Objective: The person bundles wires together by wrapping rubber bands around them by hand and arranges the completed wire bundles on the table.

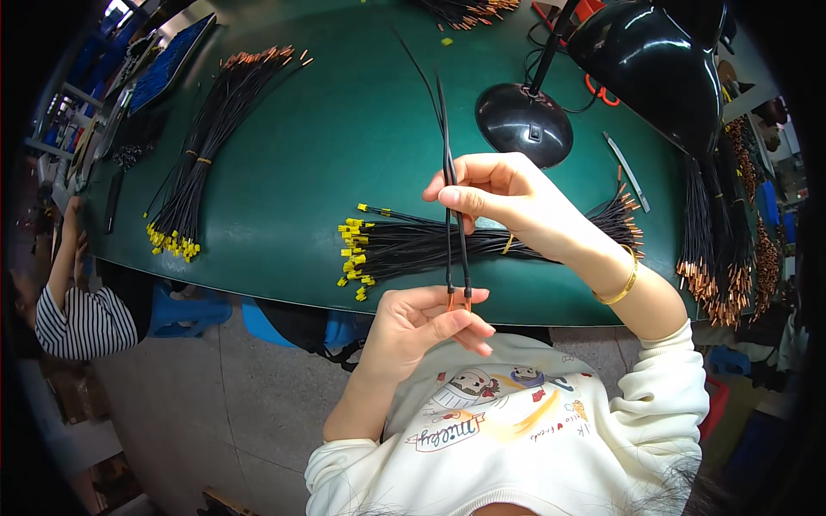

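Note:
Two thin black cables (448, 245) with copper-coloured lower ends stand nearly upright in front of me, held between both hands. My left hand (413, 331) is closed in a pinch around their lower copper-coloured ends, just off the table's near edge. Higher up, my right hand (499, 191) pinches the same cables between thumb and fingers. Their upper parts cross and spread toward the far side. Behind and below my right hand lies a tied bundle of black cables (413, 249), yellow connectors at its left and copper-coloured tips at its right, partly hidden by my forearm.
Another tied cable bundle (202, 150) lies at the left of the green table (361, 112). A black desk lamp (520, 129) stands at the far right, near red-handled scissors (602, 90) and a grey strip (626, 170). More bundles (718, 232) hang at right. Someone in a striped sleeve (82, 322) is at left.

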`<state>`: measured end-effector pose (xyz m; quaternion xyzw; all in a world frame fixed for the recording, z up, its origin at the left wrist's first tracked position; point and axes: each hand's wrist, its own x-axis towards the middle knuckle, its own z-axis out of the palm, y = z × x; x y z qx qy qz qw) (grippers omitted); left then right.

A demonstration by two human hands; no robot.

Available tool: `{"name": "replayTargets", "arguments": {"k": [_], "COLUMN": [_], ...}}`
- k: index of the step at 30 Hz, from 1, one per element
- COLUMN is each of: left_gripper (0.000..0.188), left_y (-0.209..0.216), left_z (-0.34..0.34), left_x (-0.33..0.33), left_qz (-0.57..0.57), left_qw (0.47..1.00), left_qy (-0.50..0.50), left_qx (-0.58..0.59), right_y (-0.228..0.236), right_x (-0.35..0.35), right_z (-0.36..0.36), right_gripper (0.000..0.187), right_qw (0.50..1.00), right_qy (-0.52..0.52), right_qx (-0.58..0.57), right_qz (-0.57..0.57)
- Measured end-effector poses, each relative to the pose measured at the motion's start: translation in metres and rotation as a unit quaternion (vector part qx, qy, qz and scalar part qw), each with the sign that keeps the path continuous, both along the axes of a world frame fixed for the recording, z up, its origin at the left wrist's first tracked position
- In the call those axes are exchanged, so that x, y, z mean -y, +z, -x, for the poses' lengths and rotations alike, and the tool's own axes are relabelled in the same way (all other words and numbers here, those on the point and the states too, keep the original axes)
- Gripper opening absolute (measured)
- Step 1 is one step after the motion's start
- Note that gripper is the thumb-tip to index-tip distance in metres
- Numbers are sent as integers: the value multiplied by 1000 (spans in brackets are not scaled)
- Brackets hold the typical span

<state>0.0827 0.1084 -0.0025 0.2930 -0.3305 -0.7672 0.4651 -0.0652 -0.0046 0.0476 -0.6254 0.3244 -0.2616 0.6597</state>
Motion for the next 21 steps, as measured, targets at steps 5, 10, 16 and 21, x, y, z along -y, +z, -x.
{"name": "replayTargets", "arguments": {"k": [5,10,16,21], "left_gripper": [28,27,23,23], "left_y": [-7,-19,-17,-8], "left_z": [-2,-1,1,0], "left_x": [3,1,-3,-1], "left_qz": [-37,-26,-28,8], "left_qw": [999,1000,999,997], "left_qy": [10,-1,29,51], "left_qx": [6,-3,7,48], "right_y": [-5,-1,-2,-5], "right_x": [1,-2,-7,-3], "right_z": [2,3,1,6], "right_gripper": [27,27,26,31], "right_qw": [1000,1000,1000,1000], "right_qy": [1,15,16,21], "right_qx": [9,3,26,16], "right_qz": [7,12,5,9]}}
